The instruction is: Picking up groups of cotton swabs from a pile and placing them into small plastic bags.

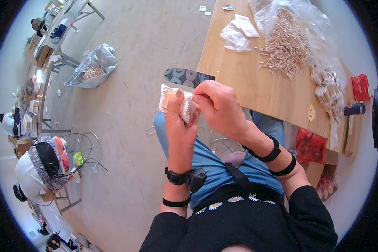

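My left hand (179, 119) is closed around a bundle of cotton swabs (167, 97), its thumb pressed across the pale sticks. White cotton tips show at both ends of the bundle, and a clear plastic bag seems to cover its right end. My right hand (217, 103) pinches at that right end, fingertips together; a bit of the plastic appears to be between them, though the fingers hide most of it. Both hands are above my lap, left of the wooden table (235, 80).
On the table lie a heap of loose swabs (286, 44) spilling from a large clear bag (323, 25), flat plastic bags (239, 33) and a pile of packed swabs (329, 92). A dark can (354, 109) stands at the right. Left, another person (42, 172) sits near a swab-filled sack (94, 69).
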Action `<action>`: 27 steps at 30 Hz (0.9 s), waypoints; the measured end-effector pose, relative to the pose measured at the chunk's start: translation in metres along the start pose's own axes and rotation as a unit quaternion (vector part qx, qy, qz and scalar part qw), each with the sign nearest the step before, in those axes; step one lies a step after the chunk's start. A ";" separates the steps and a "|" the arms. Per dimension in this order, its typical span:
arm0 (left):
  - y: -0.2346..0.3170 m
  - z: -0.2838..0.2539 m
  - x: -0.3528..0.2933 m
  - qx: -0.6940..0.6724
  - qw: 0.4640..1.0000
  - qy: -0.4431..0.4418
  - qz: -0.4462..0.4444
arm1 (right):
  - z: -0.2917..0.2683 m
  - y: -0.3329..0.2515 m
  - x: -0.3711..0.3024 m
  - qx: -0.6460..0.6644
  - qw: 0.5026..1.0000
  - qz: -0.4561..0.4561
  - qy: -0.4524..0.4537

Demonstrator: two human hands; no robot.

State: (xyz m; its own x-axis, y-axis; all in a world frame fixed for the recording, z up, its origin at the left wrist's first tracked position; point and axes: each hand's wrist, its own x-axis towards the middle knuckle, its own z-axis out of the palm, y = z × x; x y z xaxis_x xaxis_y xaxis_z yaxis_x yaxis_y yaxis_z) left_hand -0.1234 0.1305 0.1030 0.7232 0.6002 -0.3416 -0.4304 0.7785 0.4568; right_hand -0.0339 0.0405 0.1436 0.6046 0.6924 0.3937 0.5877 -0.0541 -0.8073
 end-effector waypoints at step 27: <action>-0.101 0.117 -0.076 0.089 0.990 -0.043 0.102 | -0.125 -0.025 -0.100 0.258 0.941 0.161 0.147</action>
State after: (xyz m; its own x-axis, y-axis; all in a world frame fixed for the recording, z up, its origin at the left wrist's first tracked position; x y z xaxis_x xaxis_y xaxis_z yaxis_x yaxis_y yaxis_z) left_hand -0.0717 -0.0157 0.1788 0.6778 0.7178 -0.1593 -0.4757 0.5933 0.6494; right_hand -0.0417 -0.1172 0.1797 0.8744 0.4661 0.1349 0.0550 0.1810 -0.9819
